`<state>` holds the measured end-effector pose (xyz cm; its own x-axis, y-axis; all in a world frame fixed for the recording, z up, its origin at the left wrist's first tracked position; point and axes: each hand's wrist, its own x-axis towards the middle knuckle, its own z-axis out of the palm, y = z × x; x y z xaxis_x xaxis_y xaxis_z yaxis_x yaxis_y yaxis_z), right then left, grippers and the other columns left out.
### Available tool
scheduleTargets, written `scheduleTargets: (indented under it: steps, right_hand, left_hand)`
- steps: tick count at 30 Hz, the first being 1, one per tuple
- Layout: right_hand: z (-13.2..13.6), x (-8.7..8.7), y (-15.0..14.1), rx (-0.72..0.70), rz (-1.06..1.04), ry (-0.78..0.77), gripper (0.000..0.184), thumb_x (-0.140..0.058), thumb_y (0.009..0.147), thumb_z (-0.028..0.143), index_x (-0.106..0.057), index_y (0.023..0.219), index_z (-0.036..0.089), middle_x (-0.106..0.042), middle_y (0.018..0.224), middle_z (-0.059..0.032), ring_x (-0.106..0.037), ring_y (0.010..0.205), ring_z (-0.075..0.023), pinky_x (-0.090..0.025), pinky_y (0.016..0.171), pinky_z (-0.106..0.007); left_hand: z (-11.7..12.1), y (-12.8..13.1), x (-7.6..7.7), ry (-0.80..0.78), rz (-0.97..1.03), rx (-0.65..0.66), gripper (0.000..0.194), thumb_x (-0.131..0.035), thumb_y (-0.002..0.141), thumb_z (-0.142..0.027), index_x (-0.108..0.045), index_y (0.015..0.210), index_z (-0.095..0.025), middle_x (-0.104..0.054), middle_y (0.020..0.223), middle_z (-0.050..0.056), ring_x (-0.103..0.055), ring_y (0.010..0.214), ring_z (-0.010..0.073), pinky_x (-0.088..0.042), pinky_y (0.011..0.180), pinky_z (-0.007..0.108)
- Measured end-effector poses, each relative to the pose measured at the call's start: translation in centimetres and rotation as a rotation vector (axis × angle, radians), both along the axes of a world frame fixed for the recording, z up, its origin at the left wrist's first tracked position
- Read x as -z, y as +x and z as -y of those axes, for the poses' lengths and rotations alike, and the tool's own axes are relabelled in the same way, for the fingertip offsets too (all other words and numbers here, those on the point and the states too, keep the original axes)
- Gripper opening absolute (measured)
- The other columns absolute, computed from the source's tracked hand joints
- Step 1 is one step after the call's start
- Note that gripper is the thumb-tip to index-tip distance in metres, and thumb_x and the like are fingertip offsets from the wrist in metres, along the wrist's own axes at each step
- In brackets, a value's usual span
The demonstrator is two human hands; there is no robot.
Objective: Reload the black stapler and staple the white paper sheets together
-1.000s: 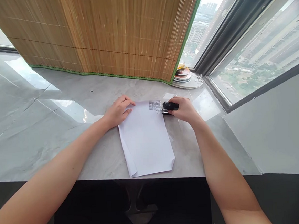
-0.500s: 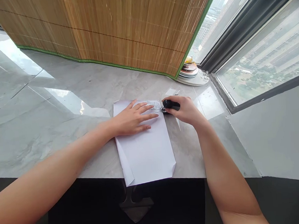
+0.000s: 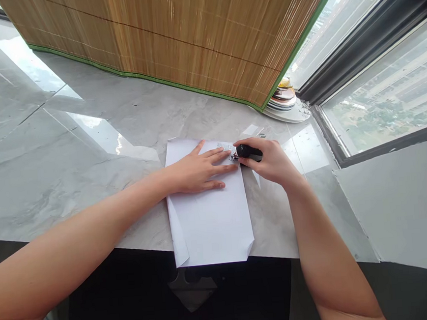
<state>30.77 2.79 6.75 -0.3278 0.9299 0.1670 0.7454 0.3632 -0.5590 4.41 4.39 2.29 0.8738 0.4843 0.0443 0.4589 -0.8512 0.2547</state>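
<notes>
White paper sheets lie on the marbled ledge, their lower end reaching past its front edge and two corners curled. Flat across the upper part of the paper rests my left hand, fingers spread. My right hand grips a black stapler between thumb and fingers. The stapler's metal front end sits over the paper's upper right edge, close to my left fingertips. A small patch of print shows near that edge, partly covered by my fingers. Whether the sheet edge is inside the stapler's jaw is too small to tell.
A bamboo blind with green edging hangs down to the ledge behind the paper. Stacked plates stand in the far right corner by the window frame. A white panel borders the right side.
My right hand has brought the stapler's front end slightly further over the paper's edge. My left hand stays flat on the paper. The whole view has tilted a little.
</notes>
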Motion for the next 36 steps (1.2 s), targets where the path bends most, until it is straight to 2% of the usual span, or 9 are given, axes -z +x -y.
scheduleTargets:
  steps: [4,6,8,12,22,36]
  right_hand:
    - [0.3,0.0,-0.8,0.009,-0.025,-0.014,0.033,-0.075,0.097,0.044,-0.080,0.125,0.028,-0.083,0.119,-0.0066,-0.075,0.111,-0.0305,-0.057,0.101,-0.046]
    - [0.3,-0.1,-1.1,0.018,-0.031,-0.031,0.036,-0.063,0.106,0.053,-0.082,0.122,0.027,-0.082,0.117,-0.0075,-0.074,0.111,-0.0298,-0.055,0.101,-0.045]
    - [0.3,-0.1,-1.3,0.051,-0.015,-0.037,0.047,-0.049,0.112,0.058,-0.083,0.115,0.027,-0.081,0.111,-0.0084,-0.073,0.107,-0.0295,-0.054,0.099,-0.044]
    - [0.2,0.3,-1.9,0.117,0.029,-0.011,0.057,-0.040,0.113,0.064,-0.083,0.109,0.028,-0.079,0.106,-0.0091,-0.071,0.105,-0.0305,-0.052,0.095,-0.044]
    - [0.5,0.7,-2.8,0.154,0.096,0.016,0.050,-0.040,0.115,0.056,-0.080,0.103,0.028,-0.078,0.108,-0.0092,-0.068,0.108,-0.0311,-0.049,0.100,-0.046]
    - [0.6,0.9,-3.4,0.155,0.198,0.046,0.042,-0.043,0.115,0.045,-0.079,0.101,0.029,-0.077,0.104,-0.0083,-0.067,0.110,-0.0319,-0.043,0.097,-0.047]
  left_hand:
    - [0.1,0.0,0.5,0.004,0.048,-0.013,0.065,-0.052,0.111,-0.061,-0.041,0.173,-0.045,-0.025,0.187,0.003,-0.023,0.173,0.0374,-0.010,0.138,0.066]
    - [0.2,0.0,0.6,-0.019,0.053,-0.044,0.065,-0.054,0.110,-0.062,-0.043,0.172,-0.046,-0.021,0.188,0.003,-0.022,0.173,0.0392,-0.011,0.137,0.068]
    - [0.3,0.0,0.6,-0.052,0.056,-0.067,0.064,-0.055,0.109,-0.062,-0.045,0.171,-0.047,-0.020,0.189,0.002,-0.021,0.173,0.0404,-0.011,0.137,0.069]
    - [0.4,0.1,0.7,-0.096,0.081,-0.066,0.063,-0.058,0.108,-0.062,-0.048,0.169,-0.048,-0.022,0.188,0.000,-0.019,0.173,0.0416,-0.011,0.137,0.070]
    - [0.4,0.0,0.5,-0.095,0.089,-0.051,0.063,-0.056,0.109,-0.063,-0.048,0.169,-0.047,-0.022,0.188,0.001,-0.021,0.173,0.0417,-0.012,0.136,0.070]
    - [0.5,0.0,0.2,-0.113,0.076,-0.050,0.063,-0.056,0.109,-0.061,-0.048,0.170,-0.045,-0.025,0.187,0.002,-0.019,0.173,0.0414,-0.008,0.136,0.071]
